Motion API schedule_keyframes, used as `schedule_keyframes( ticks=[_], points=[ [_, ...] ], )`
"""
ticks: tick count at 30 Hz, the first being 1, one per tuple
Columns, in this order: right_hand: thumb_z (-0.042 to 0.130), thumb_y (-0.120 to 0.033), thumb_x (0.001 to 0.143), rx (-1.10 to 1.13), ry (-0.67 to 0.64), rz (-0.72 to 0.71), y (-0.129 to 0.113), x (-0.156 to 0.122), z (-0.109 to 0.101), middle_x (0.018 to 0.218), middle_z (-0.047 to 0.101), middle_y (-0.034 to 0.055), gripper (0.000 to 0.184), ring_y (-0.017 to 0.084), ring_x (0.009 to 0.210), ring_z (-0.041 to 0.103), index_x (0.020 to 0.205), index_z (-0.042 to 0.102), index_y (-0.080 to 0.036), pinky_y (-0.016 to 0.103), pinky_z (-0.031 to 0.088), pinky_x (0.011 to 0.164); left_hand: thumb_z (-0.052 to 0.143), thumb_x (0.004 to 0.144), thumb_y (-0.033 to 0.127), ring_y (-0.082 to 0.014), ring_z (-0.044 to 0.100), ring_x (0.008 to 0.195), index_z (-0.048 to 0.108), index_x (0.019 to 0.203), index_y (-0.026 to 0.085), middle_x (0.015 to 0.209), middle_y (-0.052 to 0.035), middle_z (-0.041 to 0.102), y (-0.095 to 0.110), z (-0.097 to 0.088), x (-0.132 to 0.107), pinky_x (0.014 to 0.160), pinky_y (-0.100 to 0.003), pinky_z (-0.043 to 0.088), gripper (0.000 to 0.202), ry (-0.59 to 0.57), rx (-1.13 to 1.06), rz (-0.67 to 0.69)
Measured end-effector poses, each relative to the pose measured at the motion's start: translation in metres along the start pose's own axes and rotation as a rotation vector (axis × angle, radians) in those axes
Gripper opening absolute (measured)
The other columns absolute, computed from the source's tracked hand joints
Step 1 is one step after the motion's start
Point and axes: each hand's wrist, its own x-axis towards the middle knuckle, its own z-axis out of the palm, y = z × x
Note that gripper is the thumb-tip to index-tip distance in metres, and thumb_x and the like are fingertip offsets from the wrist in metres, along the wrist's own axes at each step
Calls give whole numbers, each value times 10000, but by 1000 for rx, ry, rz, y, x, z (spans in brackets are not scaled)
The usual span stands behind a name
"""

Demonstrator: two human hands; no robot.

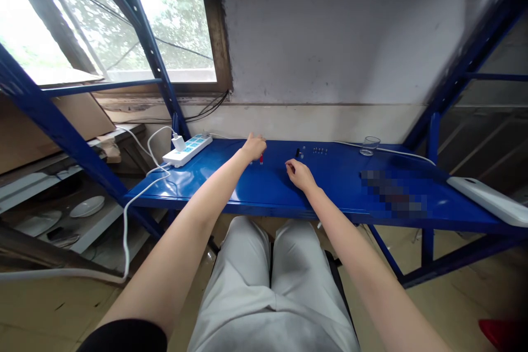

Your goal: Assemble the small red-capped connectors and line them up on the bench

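I sit at a blue metal shelf (338, 187) with both arms stretched forward. My left hand (254, 147) is curled, fingers closed, over a small red object (261, 160) standing on the shelf; whether it grips the object I cannot make out. My right hand (300, 174) rests on the shelf with fingers pinched together, near a small black piece (297, 153). A row of several tiny dark parts (320, 150) lies just beyond the right hand.
A white power strip (187, 149) with a plugged charger and white cable sits at the shelf's left end. A clear glass (369, 146) stands at the back right, a white flat device (489, 200) at the far right. Blue rack posts flank both sides.
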Motion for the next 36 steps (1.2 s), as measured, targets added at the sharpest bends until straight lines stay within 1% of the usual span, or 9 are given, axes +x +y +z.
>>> schedule_keyframes(
  ticks=[1, 3, 5, 7, 16, 26, 36],
  points=[
    [350, -273, 879, 6, -3, 7, 0, 0, 0, 810, 611, 79, 239, 177, 730, 564, 970, 550, -179, 255, 410, 606, 546, 660, 63, -238, 484, 958, 608, 581, 146, 814, -97, 604, 0, 0, -3, 969, -458, 235, 130, -56, 124, 14],
    [355, -261, 876, 20, -5, 14, -2, 0, -1, 802, 608, 76, 228, 173, 721, 561, 961, 551, -181, 253, 407, 597, 494, 683, 33, -244, 468, 996, 647, 698, 139, 942, -116, 604, -1, -2, -7, 955, -465, 252, 187, -139, 318, 40],
    [360, -252, 873, 27, -3, 19, -2, 0, -2, 801, 607, 76, 219, 170, 712, 557, 955, 550, -180, 253, 402, 590, 460, 701, 22, -248, 463, 1010, 660, 764, 135, 996, -125, 596, -1, -4, -8, 942, -465, 268, 239, -177, 417, 55],
    [363, -248, 871, 29, -4, 25, -3, 0, -2, 804, 606, 76, 217, 168, 704, 554, 956, 550, -178, 253, 398, 583, 444, 710, 19, -248, 464, 1013, 665, 791, 141, 1010, -122, 595, -1, -5, -7, 938, -466, 273, 265, -189, 453, 57],
    [365, -246, 869, 34, -10, 27, -1, -1, -2, 799, 603, 71, 213, 163, 696, 552, 954, 547, -178, 250, 392, 579, 458, 716, 17, -254, 459, 1018, 668, 823, 148, 1011, -124, 595, -4, -4, -6, 948, -480, 251, 270, -191, 418, -14],
    [374, -235, 866, 38, 0, 40, -4, -1, -3, 789, 606, 68, 195, 164, 692, 555, 937, 547, -180, 253, 393, 582, 475, 695, 30, -259, 455, 1027, 667, 813, 158, 1015, -113, 606, -12, -4, -7, 947, -492, 250, 259, -206, 391, -46],
    [371, -241, 861, 52, 3, 41, -2, -1, -2, 781, 605, 67, 200, 166, 680, 549, 936, 547, -184, 258, 390, 571, 501, 714, 112, -263, 454, 1037, 678, 845, 179, 1024, -102, 597, -15, -3, -7, 945, -497, 239, 231, -205, 292, -101]
  ],
)
